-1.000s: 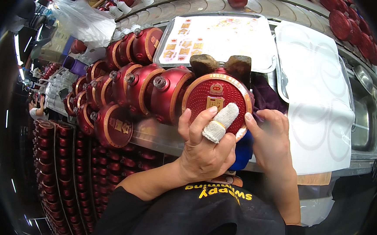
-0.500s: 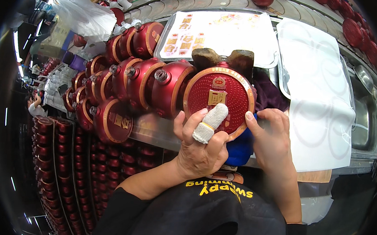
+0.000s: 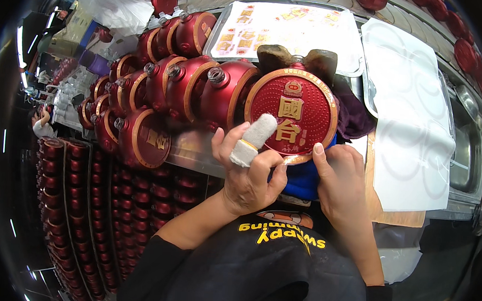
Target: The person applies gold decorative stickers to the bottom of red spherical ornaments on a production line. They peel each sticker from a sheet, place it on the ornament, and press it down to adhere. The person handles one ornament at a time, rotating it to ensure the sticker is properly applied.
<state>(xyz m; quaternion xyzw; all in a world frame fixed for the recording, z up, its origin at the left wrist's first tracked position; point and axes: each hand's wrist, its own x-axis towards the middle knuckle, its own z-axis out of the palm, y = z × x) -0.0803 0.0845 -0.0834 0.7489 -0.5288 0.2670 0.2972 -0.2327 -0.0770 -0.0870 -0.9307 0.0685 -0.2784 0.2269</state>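
A round, flat-faced dark red bottle (image 3: 321, 104) with a gold rim stands before me, raised gold characters and a small emblem on its dotted face. Its neck rests between two dark, worn pads (image 3: 272, 59). My left hand (image 3: 246, 173) is at its lower left with fingers apart; the one in a whitish cloth sleeve (image 3: 256, 136) stretches over the edge of the face. It holds nothing that I can see. My right hand (image 3: 344, 177) has its thumb on the lower right rim, fingers bent beside it. Blue cloth (image 3: 302, 181) shows under the bottle.
More red bottles (image 3: 186, 91) crowd the left, and stacked rows (image 3: 76, 195) stand below them. Behind lies a tray with a sheet of gold and red stickers (image 3: 294, 34). To the right are a white backing sheet (image 3: 405, 117), purple cloth (image 3: 355, 114) and a metal sink (image 3: 464, 160).
My left hand's sleeved finger has moved off the gold characters toward the left edge, uncovering the lower one. My right thumb stays on the rim. The whole view has shifted slightly.
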